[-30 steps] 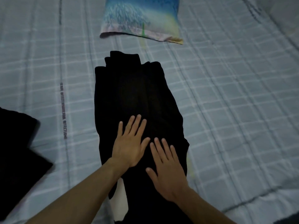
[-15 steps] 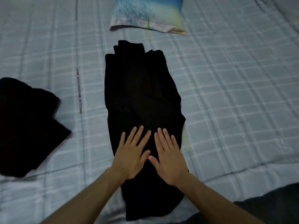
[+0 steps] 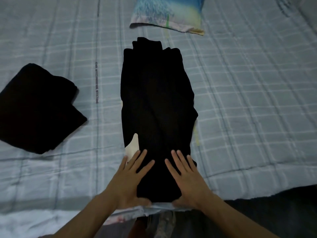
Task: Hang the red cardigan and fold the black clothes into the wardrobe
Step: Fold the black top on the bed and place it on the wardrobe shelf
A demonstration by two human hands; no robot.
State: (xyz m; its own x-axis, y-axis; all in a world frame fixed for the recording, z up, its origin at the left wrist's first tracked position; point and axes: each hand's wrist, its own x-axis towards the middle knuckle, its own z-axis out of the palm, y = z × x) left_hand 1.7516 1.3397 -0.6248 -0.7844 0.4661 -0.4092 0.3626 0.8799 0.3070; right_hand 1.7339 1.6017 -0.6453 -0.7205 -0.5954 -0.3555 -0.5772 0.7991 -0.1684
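On the grey checked bedsheet, the long black fabric garment lies part-folded; left hand and right hand press its near end, fingers flat. Folded black cloth bundle well apart, leftward. Stowing judged outstanding.

Light is dim, cool and flat, with faint soft shadows around the left hand and right hand. The black garment beyond them is crushed to near-featureless black. The bedsheet grid bows toward the edges, and the folded black pile left of the hands looks smeared.
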